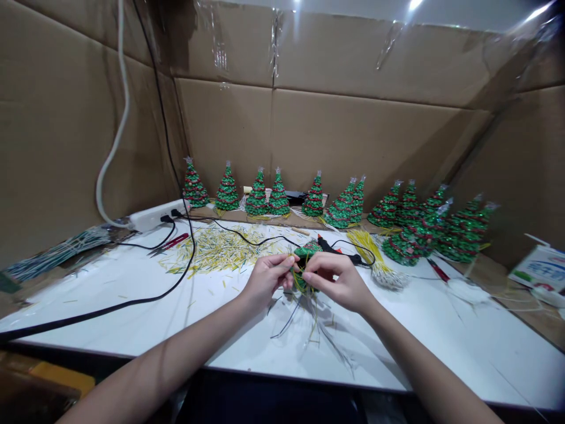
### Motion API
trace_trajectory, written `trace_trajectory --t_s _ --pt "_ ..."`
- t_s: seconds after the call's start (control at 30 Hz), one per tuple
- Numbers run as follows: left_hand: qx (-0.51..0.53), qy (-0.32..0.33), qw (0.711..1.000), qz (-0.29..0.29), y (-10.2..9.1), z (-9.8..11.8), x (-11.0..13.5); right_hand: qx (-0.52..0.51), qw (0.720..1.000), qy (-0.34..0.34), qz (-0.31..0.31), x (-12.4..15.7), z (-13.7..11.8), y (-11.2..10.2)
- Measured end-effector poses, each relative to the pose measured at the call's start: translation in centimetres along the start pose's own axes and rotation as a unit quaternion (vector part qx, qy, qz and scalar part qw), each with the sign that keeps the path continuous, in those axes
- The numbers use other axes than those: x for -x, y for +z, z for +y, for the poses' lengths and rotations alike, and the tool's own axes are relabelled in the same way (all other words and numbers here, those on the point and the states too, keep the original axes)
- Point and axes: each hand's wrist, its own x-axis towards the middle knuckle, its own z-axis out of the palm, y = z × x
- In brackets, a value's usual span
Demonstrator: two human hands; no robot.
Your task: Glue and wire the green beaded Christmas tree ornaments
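Observation:
Both my hands meet over the middle of the white table (132, 282). My left hand (263, 279) is closed, pinching the yellow and dark wires (304, 312) that hang from a small green Christmas tree (306, 254). My right hand (336, 279) is closed around the tree's lower right side, fingers curled over it. The tree lies tilted between the two hands, its base toward me, mostly hidden by my fingers. Loose wire ends trail down onto the table below my hands.
A row of finished green trees (278, 197) lines the back cardboard wall, with a cluster (435, 232) at the right. Yellow wire clippings (216, 250), red scissors (170, 243), a power strip (156, 215), black cables, a glue gun (333, 246), a yellow wire bundle (375, 259) and a carton (541, 268) surround the work spot.

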Motion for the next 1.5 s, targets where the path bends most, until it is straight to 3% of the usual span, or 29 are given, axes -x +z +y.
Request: trace_trajectory --t_s 0.13,0.33,0.53,1.13,1.5 --pt "0.007 0.002 1.0 0.009 0.1 0.1 0.0 0.032 0.994 0.062 0.086 0.2 0.4 0.5" --pt "0.009 0.002 1.0 0.014 0.2 0.1 0.0 0.102 0.988 0.042 0.106 0.5 0.8 1.5" --pt "-0.005 0.008 1.0 0.019 0.0 -0.1 -0.1 0.138 0.987 0.01 0.08 0.7 0.8 2.2" --pt "0.003 -0.021 1.0 0.009 0.3 0.2 0.2 0.104 0.99 0.074 0.064 0.6 1.0 3.1" --pt "0.008 0.0 1.0 0.003 0.1 0.1 0.1 0.112 0.992 0.057 0.014 0.7 1.0 3.0"
